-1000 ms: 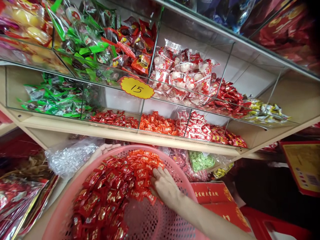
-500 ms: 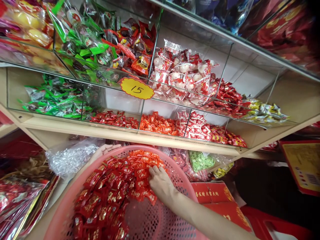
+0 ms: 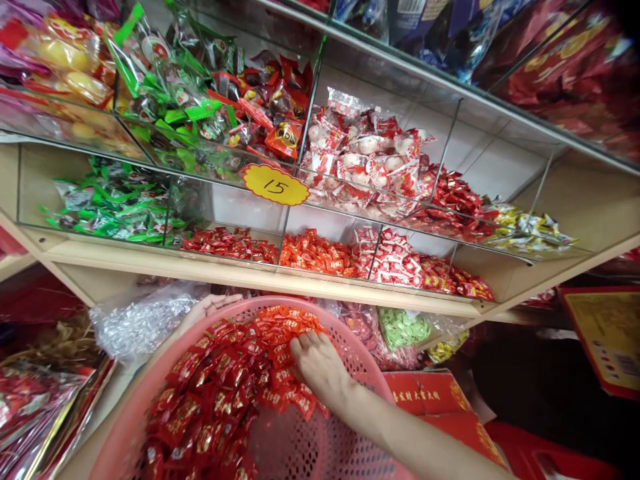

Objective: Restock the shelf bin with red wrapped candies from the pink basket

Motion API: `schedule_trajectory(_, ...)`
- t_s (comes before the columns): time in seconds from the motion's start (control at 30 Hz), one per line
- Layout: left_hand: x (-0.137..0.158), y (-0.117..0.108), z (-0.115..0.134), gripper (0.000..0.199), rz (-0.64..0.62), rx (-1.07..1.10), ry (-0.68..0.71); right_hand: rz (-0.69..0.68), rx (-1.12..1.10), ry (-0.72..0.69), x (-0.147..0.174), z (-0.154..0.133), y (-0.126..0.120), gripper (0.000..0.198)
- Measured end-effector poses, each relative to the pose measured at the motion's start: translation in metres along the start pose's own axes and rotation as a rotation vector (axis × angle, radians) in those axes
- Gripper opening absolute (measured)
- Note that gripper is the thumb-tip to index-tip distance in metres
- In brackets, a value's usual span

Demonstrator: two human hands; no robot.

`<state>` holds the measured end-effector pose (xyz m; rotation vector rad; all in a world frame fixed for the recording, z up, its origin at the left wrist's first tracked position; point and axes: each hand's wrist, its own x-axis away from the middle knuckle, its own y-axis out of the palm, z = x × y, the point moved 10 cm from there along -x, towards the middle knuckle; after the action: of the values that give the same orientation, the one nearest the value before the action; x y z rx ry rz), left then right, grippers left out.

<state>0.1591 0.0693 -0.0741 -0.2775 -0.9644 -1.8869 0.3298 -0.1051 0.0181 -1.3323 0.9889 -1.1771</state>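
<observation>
A round pink plastic basket (image 3: 353, 347) is tilted in front of me. Dark red wrapped candies (image 3: 210, 393) fill its left side, and brighter orange-red wrapped candies (image 3: 287, 323) lie at the far side and middle. My left arm wraps around the outside of the basket, and my left hand (image 3: 214, 305) holds it at the far left rim, its fingers partly hidden. My right hand (image 3: 315, 360) is inside the basket, fingers curled down onto the orange-red candies. Its fingertips are hidden among the wrappers.
Ahead stand clear-fronted shelf bins with wrapped sweets, including orange candies (image 3: 317, 253) and green packets (image 3: 110, 207). A yellow price tag (image 3: 276, 185) reads 15. Below are a clear bag (image 3: 143, 327), green bagged sweets (image 3: 403, 328) and a red box (image 3: 425, 393) at right.
My right hand has shifted slightly left over the orange-red candies, fingers still curled. The shelves appear a little lower in view. My left hand stays at the rim.
</observation>
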Motion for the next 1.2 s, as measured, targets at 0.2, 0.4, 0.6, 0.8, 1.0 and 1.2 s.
schedule_trajectory(0.2,0.004,0.008,0.0,0.04,0.005,0.027,-0.013,0.262,-0.172,0.101,-0.034,0.046,-0.1,0.01)
schedule_trajectory(0.4,-0.003,-0.003,-0.001,0.072,-0.037,-0.015,0.006,0.337,-0.353,0.148,-0.099,0.11,-0.144,0.015)
schedule_trajectory(0.6,-0.003,-0.003,-0.002,0.077,0.0,0.043,-0.011,0.186,-0.464,0.109,-0.128,0.119,-0.118,0.032)
schedule_trajectory(0.8,-0.016,-0.009,-0.007,0.055,-0.008,0.042,0.021,0.105,-0.639,0.104,-0.131,0.124,-0.11,0.047)
schedule_trajectory(1.0,-0.006,-0.002,-0.003,0.048,-0.007,0.026,0.007,0.091,-0.808,0.026,-0.121,0.12,-0.121,0.025)
schedule_trajectory(1.2,-0.008,-0.007,0.0,0.048,-0.047,-0.11,0.055,0.4,-0.765,0.004,-0.072,0.114,-0.153,0.021)
